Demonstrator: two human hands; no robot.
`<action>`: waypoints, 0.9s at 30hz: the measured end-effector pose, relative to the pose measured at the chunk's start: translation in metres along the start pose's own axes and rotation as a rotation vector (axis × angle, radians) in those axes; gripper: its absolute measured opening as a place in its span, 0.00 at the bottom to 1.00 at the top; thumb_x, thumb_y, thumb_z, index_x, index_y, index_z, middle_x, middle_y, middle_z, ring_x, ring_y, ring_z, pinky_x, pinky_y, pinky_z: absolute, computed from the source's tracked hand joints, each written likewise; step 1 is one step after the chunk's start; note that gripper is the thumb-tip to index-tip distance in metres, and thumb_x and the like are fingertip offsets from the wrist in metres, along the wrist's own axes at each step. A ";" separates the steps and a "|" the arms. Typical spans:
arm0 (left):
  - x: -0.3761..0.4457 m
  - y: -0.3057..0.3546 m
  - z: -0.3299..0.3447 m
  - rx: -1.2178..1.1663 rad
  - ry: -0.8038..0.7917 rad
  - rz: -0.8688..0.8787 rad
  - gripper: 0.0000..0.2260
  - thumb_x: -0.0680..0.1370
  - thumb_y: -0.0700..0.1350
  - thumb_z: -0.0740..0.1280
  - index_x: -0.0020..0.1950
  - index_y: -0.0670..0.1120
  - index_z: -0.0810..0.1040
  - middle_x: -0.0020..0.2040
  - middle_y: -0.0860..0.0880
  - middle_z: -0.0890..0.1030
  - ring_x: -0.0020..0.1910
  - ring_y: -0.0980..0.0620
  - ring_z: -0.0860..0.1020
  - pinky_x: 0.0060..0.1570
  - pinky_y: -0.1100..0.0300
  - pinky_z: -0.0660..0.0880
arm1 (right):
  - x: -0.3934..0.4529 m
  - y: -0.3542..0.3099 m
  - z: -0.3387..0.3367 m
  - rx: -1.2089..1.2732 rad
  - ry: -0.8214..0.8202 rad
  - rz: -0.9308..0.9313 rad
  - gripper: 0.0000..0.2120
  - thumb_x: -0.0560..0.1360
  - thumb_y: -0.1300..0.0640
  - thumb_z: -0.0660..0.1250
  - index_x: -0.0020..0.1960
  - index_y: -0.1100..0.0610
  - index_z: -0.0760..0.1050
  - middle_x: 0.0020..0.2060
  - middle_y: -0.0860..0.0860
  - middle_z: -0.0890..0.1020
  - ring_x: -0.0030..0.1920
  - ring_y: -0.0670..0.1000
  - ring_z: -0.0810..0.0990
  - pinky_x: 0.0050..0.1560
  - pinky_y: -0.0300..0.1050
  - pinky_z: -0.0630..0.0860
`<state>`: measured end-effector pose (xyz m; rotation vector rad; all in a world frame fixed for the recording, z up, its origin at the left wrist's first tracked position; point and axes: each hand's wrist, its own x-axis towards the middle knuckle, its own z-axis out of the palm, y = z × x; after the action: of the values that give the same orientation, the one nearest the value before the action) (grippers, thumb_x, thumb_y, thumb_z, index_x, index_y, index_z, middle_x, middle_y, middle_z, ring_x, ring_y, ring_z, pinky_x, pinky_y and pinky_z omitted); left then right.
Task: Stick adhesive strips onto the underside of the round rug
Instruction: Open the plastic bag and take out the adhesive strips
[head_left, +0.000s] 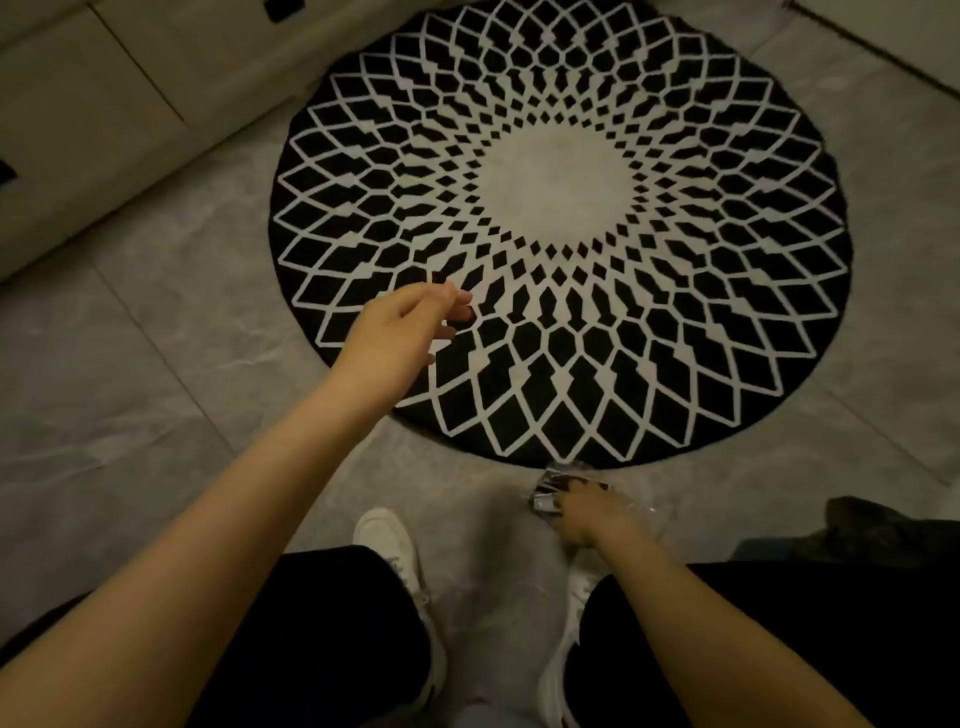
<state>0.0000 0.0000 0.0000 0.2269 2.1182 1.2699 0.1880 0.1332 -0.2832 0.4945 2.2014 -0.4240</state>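
Your right hand (584, 512), just off the near edge of the rug (561, 228), grips a clear packet (558, 486) on the floor (156, 338). Your left hand (402, 325) hovers over the rug's near-left rim, released. Rug lies pattern up, so I judge no strip is stuck yet.

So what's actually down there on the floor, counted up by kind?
Round rug: 1
Clear packet under the right hand: 1
White shoes: 2
Dark bundle at the right edge: 1
Total: 5
The left hand holds nothing.
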 end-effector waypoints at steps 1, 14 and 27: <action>0.001 0.000 0.000 -0.006 -0.001 -0.003 0.11 0.81 0.51 0.56 0.54 0.53 0.78 0.54 0.54 0.80 0.56 0.56 0.77 0.60 0.51 0.74 | -0.001 0.001 0.003 -0.048 -0.044 0.005 0.26 0.76 0.44 0.57 0.73 0.49 0.63 0.72 0.54 0.63 0.71 0.58 0.62 0.72 0.59 0.56; 0.004 -0.006 0.000 0.009 -0.012 0.019 0.11 0.81 0.50 0.56 0.56 0.55 0.77 0.54 0.56 0.80 0.53 0.58 0.78 0.54 0.58 0.75 | 0.001 0.000 0.012 0.291 0.214 0.087 0.19 0.75 0.51 0.63 0.65 0.53 0.69 0.62 0.53 0.75 0.60 0.52 0.74 0.64 0.48 0.70; -0.008 0.009 0.001 0.141 -0.082 0.174 0.08 0.79 0.46 0.62 0.49 0.60 0.77 0.47 0.61 0.78 0.48 0.65 0.76 0.43 0.70 0.70 | -0.081 -0.079 -0.214 1.744 0.382 0.079 0.06 0.75 0.53 0.68 0.47 0.55 0.79 0.46 0.54 0.82 0.47 0.52 0.81 0.52 0.52 0.79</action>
<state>0.0053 0.0018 0.0108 0.5258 2.1560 1.1865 0.0580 0.1455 -0.0792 1.5822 1.5449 -2.3210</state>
